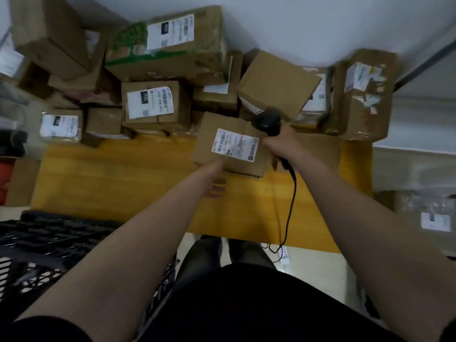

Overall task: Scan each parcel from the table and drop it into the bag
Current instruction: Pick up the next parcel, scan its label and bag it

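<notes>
A: What fills the view?

B: The yellow table (118, 174) first, with a heap of cardboard parcels (158, 102) banked along its far edge from ten o'clock round to two. Down at eight o'clock is a black mesh crate (44, 245); I can't tell whether that counts as the bag, and no bag shows plainly.

A: And the parcel you're on?

B: It's the box (229, 146) just past centre, towards twelve, lifted at its near edge. My left hand (218, 183) is under that edge, fingers curled beneath and thumb up against the side, so it is closed on the box. Its label (234, 144) faces up at me.

A: The right?

B: My right hand (276, 141) is wrapped tight round the scanner (267, 120) at one o'clock, head just beside the label's far corner, its cable (291, 201) trailing back towards five.

A: So which step?

B: Scanning, I judge. Next I need the scanner head aimed at the barcode, then the box carried out leftward.

A: Anything in the way?

B: The tilted box (278, 82) behind the scanner crowds my wrist, and the cable could snag the box as I swing it
</notes>
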